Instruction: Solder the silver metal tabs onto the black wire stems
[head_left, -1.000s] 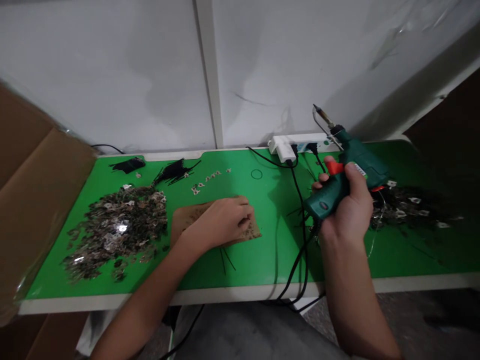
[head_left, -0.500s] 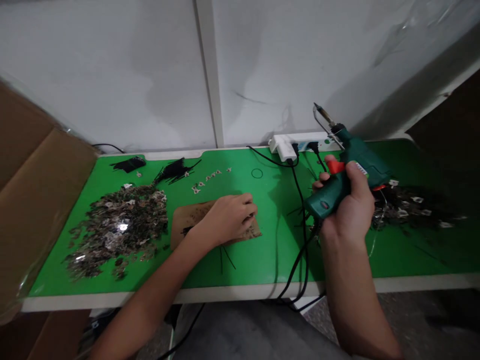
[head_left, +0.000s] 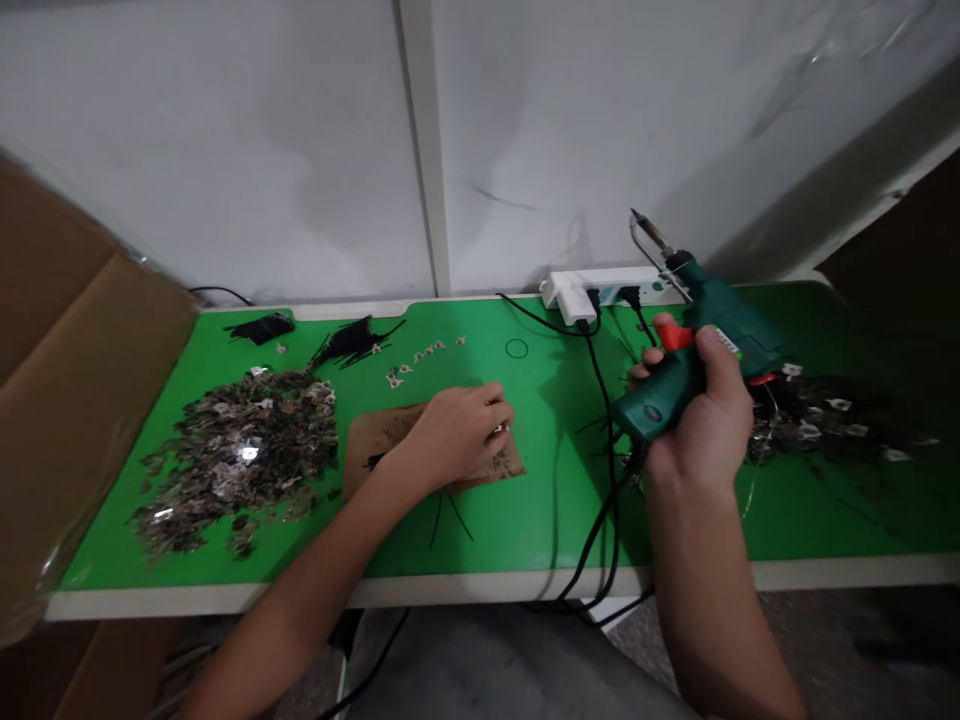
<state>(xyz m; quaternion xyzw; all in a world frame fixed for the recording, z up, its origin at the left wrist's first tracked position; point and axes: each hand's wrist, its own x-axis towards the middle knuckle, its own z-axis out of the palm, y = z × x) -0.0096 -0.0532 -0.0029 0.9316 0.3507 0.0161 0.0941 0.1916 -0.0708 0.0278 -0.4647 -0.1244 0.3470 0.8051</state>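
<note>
My right hand (head_left: 701,425) is wrapped round the dark green grip of a soldering gun (head_left: 739,320) with a red trigger. Its metal tip points up and to the left, well above the table. Over a stained brown board (head_left: 367,430), my left hand (head_left: 465,425) has its fingers curled together. A small pale spot shows at those fingertips, but what they hold is mostly hidden. Thin black wires (head_left: 457,515) stick out from under the left hand, past the board's near edge.
A heap of small metal pieces (head_left: 247,450) lies at left, another (head_left: 817,420) at right. Black wire bundles (head_left: 352,340) and a row of metal pieces (head_left: 429,350) lie behind the board. A power strip (head_left: 570,295) and cables (head_left: 600,380) stand near. Left is a cardboard box (head_left: 90,400).
The view has shifted very slightly. Under my left hand, the free end of one black wire has swung a little to the left. Both hands keep their places and grips.
</note>
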